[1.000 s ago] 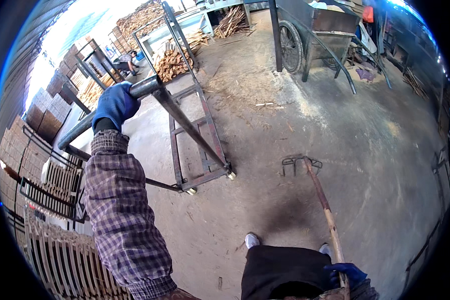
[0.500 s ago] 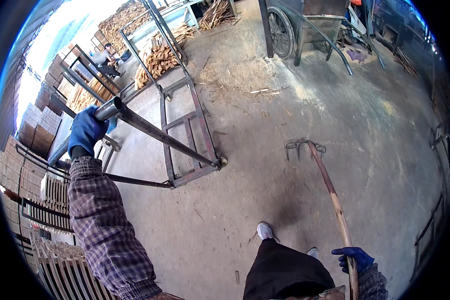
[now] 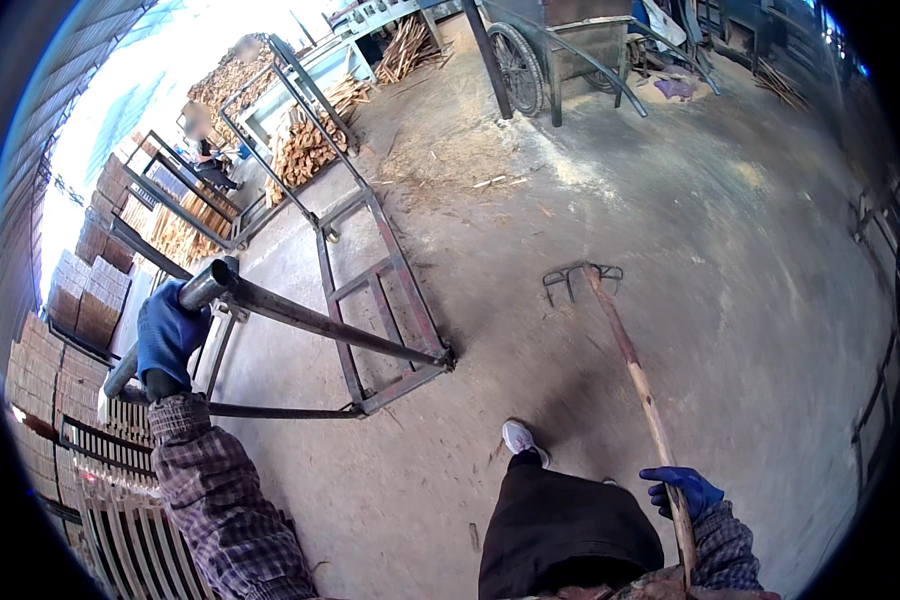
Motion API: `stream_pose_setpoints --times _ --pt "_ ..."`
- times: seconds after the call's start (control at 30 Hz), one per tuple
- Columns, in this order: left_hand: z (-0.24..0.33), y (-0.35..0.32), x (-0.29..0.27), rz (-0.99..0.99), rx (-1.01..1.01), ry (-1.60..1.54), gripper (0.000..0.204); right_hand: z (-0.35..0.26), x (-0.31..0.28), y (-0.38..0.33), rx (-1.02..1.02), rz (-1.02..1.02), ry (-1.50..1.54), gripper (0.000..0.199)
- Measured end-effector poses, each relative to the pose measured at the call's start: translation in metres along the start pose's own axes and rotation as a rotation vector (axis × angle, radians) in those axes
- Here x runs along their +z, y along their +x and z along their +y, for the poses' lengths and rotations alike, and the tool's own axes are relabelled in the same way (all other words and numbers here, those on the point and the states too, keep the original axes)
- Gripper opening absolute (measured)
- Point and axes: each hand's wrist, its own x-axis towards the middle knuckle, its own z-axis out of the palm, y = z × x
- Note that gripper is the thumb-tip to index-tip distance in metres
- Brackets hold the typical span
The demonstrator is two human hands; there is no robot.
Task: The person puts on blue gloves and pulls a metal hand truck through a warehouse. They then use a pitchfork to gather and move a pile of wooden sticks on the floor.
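Note:
My left hand (image 3: 173,335), in a blue glove, is closed around the top bar of a wheeled metal frame cart (image 3: 325,325). The cart's flat base of dark, reddish bars stretches away over the floor to the left of my feet. On the other side, my gloved right hand (image 3: 692,492) holds the wooden handle of a rake (image 3: 642,385) low beside my leg. Its index finger lies stretched across the handle. The rake's curved metal tines (image 3: 582,280) point away from me, at floor level.
Beyond the cart are a bundle of wood sticks (image 3: 305,155) and another metal frame (image 3: 185,195). A person (image 3: 208,162) is at the far left. Stacked boards (image 3: 90,295) line the left side. A two-wheeled handcart (image 3: 590,50) stands ahead; metal racks (image 3: 880,240) border the right.
The view has turned slightly right, so the far things sit further left. The cart's near corner appears a little closer, and the rake appears further left. Both hands keep their grips.

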Motion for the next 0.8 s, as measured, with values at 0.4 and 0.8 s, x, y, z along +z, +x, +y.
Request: stream_pose_setpoints --times 0.4,0.8 --pt "0.094 -0.236 -0.119 0.059 0.015 -0.033 0.016 0.107 -0.080 0.000 -0.024 -0.262 0.257 0.036" --pt "0.185 -0.332 -0.197 -0.031 0.047 -0.011 0.017 0.184 -0.079 -0.051 -0.090 -0.112 0.123 0.031"
